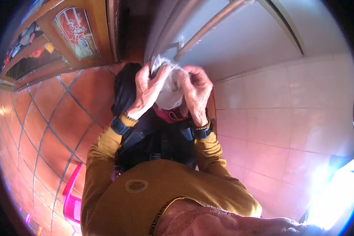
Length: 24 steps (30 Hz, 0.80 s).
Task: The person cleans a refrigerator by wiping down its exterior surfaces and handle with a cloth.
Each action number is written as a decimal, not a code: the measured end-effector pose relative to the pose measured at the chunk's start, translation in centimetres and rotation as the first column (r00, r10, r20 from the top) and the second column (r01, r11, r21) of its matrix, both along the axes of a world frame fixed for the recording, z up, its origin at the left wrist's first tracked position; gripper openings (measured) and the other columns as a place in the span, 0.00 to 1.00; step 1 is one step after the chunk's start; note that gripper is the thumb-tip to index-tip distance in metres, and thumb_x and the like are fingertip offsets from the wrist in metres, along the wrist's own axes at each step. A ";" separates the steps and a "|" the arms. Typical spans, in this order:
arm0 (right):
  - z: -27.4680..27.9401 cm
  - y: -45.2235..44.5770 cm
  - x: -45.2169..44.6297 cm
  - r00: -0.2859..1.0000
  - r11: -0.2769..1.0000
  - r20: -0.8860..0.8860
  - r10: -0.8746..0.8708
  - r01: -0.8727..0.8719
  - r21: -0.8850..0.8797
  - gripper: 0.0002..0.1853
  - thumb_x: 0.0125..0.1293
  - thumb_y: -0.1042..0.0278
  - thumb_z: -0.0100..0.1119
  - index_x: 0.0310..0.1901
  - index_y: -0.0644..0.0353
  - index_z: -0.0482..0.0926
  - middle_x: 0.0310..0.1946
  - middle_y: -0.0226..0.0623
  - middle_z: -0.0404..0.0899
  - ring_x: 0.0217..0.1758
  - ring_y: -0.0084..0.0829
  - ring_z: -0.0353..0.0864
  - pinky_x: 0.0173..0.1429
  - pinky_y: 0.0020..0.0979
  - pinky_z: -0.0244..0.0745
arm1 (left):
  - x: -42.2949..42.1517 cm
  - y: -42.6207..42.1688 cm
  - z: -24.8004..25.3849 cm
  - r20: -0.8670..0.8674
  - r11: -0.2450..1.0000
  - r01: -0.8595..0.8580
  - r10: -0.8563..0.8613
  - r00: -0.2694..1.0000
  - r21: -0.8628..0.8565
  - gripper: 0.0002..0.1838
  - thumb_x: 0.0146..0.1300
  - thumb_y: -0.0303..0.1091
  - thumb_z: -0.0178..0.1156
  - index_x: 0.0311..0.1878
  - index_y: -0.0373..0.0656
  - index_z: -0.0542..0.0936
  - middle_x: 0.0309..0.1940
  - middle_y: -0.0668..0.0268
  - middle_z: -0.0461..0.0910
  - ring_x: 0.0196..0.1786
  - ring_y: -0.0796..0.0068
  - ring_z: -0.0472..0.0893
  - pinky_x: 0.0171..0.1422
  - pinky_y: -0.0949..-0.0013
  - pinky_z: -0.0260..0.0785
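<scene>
A crumpled whitish bag (170, 90), thin and wrinkled, is held up above my lap. My left hand (147, 90) pinches its upper left side, thumb lying over the gathered edge. On the opposite side, the fingers of my right hand (196, 86) are closed on the upper right edge. The rounded lower part hangs between both hands, and I cannot tell what, if anything, is inside. Just beneath it, a dark red item (171, 114) shows on my dark-clothed lap, partly covered by the bag.
Ahead stands a pale grey panel with a copper-coloured bar (210, 29). A wooden cabinet (100, 27) with decorated glass is at the upper left. A pink plastic chair (71, 204) stands on the terracotta floor (55, 129). White tiles (263, 122) cover the wall at right.
</scene>
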State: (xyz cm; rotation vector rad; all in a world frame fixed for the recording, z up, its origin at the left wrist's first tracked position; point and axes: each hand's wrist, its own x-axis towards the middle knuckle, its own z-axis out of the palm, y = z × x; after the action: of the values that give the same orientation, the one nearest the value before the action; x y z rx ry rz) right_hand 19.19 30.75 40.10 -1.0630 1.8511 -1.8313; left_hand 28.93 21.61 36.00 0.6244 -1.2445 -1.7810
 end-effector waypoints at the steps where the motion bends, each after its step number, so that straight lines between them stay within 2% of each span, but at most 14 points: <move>1: 0.9 -0.6 0.1 0.998 0.999 -0.049 -0.043 0.042 -0.022 0.06 0.64 0.75 0.64 0.40 0.65 0.79 0.30 0.27 0.81 0.29 0.14 0.74 0.34 0.19 0.72 | -0.9 -0.4 0.6 -0.079 0.993 -0.078 0.072 0.994 -0.085 0.09 0.65 0.31 0.64 0.45 0.37 0.81 0.38 0.69 0.83 0.40 0.83 0.78 0.47 0.74 0.72; 2: 1.5 -1.5 0.0 0.989 0.992 -0.115 -0.092 0.080 -0.098 0.06 0.63 0.75 0.65 0.40 0.64 0.79 0.28 0.27 0.80 0.29 0.14 0.74 0.34 0.20 0.73 | -1.7 -1.0 1.2 -0.162 0.973 -0.162 0.135 0.977 -0.165 0.09 0.65 0.30 0.64 0.46 0.38 0.80 0.39 0.68 0.83 0.41 0.83 0.78 0.49 0.74 0.72; 3: 1.9 -2.3 -0.3 0.972 0.985 -0.181 -0.152 0.135 -0.103 0.07 0.63 0.74 0.66 0.40 0.64 0.79 0.27 0.28 0.80 0.29 0.14 0.74 0.34 0.20 0.72 | -2.1 -1.5 1.9 -0.175 0.969 -0.140 0.104 0.979 -0.206 0.09 0.68 0.26 0.59 0.49 0.38 0.79 0.43 0.71 0.81 0.46 0.84 0.76 0.54 0.74 0.69; 4: 2.0 -3.0 -0.6 0.947 0.976 -0.243 -0.210 0.188 -0.112 0.07 0.62 0.73 0.67 0.39 0.64 0.79 0.26 0.28 0.79 0.28 0.14 0.74 0.33 0.20 0.72 | -3.0 -2.2 2.1 -0.198 0.963 -0.156 0.112 0.974 -0.220 0.08 0.68 0.27 0.59 0.48 0.39 0.79 0.42 0.72 0.81 0.44 0.84 0.76 0.52 0.75 0.70; 6: 1.9 -4.2 -0.6 0.939 0.968 -0.241 -0.247 0.226 -0.112 0.08 0.62 0.72 0.68 0.38 0.64 0.78 0.24 0.28 0.79 0.27 0.14 0.74 0.33 0.20 0.72 | -4.7 -2.9 1.1 -0.109 0.982 -0.129 0.114 0.987 -0.139 0.07 0.68 0.28 0.59 0.47 0.40 0.79 0.40 0.73 0.81 0.42 0.85 0.76 0.48 0.76 0.71; 7: 1.6 -4.3 -0.6 0.934 0.965 -0.243 -0.263 0.250 -0.083 0.08 0.61 0.72 0.68 0.37 0.64 0.78 0.23 0.28 0.79 0.27 0.14 0.74 0.32 0.21 0.72 | -4.9 -2.6 1.1 -0.128 0.983 -0.125 0.108 0.986 -0.137 0.07 0.69 0.30 0.60 0.47 0.41 0.79 0.38 0.73 0.81 0.39 0.85 0.75 0.45 0.77 0.71; 8: 1.3 -4.5 -0.5 0.929 0.960 -0.244 -0.279 0.274 -0.053 0.09 0.61 0.71 0.69 0.36 0.64 0.78 0.23 0.28 0.79 0.27 0.15 0.74 0.32 0.21 0.72 | -4.9 -2.0 1.4 -0.190 0.995 -0.099 0.099 0.977 0.009 0.07 0.67 0.33 0.61 0.43 0.40 0.79 0.34 0.71 0.80 0.37 0.83 0.75 0.42 0.72 0.71; 12: -2.1 -4.0 -0.6 0.909 0.946 -0.288 -0.301 0.323 0.031 0.09 0.61 0.70 0.69 0.35 0.64 0.77 0.22 0.26 0.76 0.25 0.14 0.70 0.30 0.20 0.69 | -5.2 -0.9 -1.2 -0.144 0.985 -0.103 0.123 0.982 0.137 0.07 0.67 0.32 0.60 0.45 0.40 0.78 0.34 0.72 0.79 0.37 0.84 0.75 0.41 0.74 0.70; 14: -3.2 -4.4 -0.5 0.923 0.951 -0.232 -0.306 0.309 -0.025 0.10 0.61 0.70 0.69 0.33 0.64 0.77 0.22 0.25 0.76 0.25 0.14 0.69 0.30 0.20 0.67 | -5.1 -1.0 -2.2 -0.124 0.983 -0.096 0.116 0.986 0.155 0.07 0.68 0.32 0.60 0.45 0.41 0.77 0.35 0.73 0.79 0.37 0.85 0.74 0.41 0.75 0.70; 16: -3.3 -4.0 -0.5 0.945 0.952 -0.111 -0.307 0.306 -0.026 0.09 0.60 0.70 0.70 0.33 0.64 0.77 0.22 0.25 0.76 0.26 0.14 0.70 0.31 0.20 0.68 | -5.0 -0.9 -2.3 -0.253 0.959 0.056 0.017 0.967 0.279 0.07 0.68 0.32 0.60 0.46 0.41 0.77 0.35 0.73 0.79 0.37 0.86 0.74 0.40 0.76 0.70; 18: -3.0 -4.2 -0.9 0.935 0.951 -0.173 -0.309 0.303 -0.059 0.09 0.60 0.71 0.70 0.32 0.63 0.77 0.22 0.27 0.77 0.25 0.15 0.72 0.31 0.21 0.70 | -4.9 -1.0 -1.7 -0.299 0.937 0.109 -0.005 0.954 0.332 0.07 0.69 0.32 0.60 0.46 0.41 0.77 0.34 0.73 0.78 0.37 0.86 0.74 0.40 0.77 0.70; 20: -1.9 -4.2 -1.0 0.879 0.955 -0.380 -0.289 0.290 -0.057 0.10 0.59 0.72 0.71 0.32 0.63 0.77 0.23 0.30 0.79 0.25 0.16 0.74 0.32 0.22 0.71 | -4.5 -1.2 -0.6 -0.318 0.944 0.107 -0.002 0.948 0.313 0.08 0.70 0.36 0.59 0.45 0.43 0.79 0.36 0.74 0.79 0.38 0.86 0.74 0.41 0.76 0.70; 22: -1.6 -4.1 -1.2 0.866 0.957 -0.409 -0.289 0.275 -0.094 0.10 0.58 0.73 0.71 0.31 0.63 0.76 0.26 0.33 0.80 0.26 0.18 0.75 0.32 0.23 0.72 | -4.5 -1.2 0.2 -0.309 0.939 0.121 -0.016 0.951 0.323 0.08 0.70 0.35 0.60 0.45 0.42 0.79 0.37 0.74 0.79 0.38 0.86 0.74 0.42 0.76 0.70; 24: -1.8 -4.1 -1.2 0.781 0.937 -0.520 -0.346 0.310 -0.158 0.11 0.57 0.73 0.72 0.32 0.63 0.76 0.28 0.33 0.79 0.28 0.19 0.76 0.33 0.24 0.73 | -4.2 -1.0 0.6 -0.272 0.961 0.081 -0.006 0.962 0.266 0.08 0.69 0.34 0.60 0.45 0.41 0.79 0.37 0.73 0.80 0.38 0.85 0.74 0.42 0.76 0.70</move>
State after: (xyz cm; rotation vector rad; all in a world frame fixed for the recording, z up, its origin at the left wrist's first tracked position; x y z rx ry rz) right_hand 17.97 26.65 38.30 -1.4808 2.4507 -1.9178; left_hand 24.77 20.63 36.62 0.4892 -0.8394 -2.0192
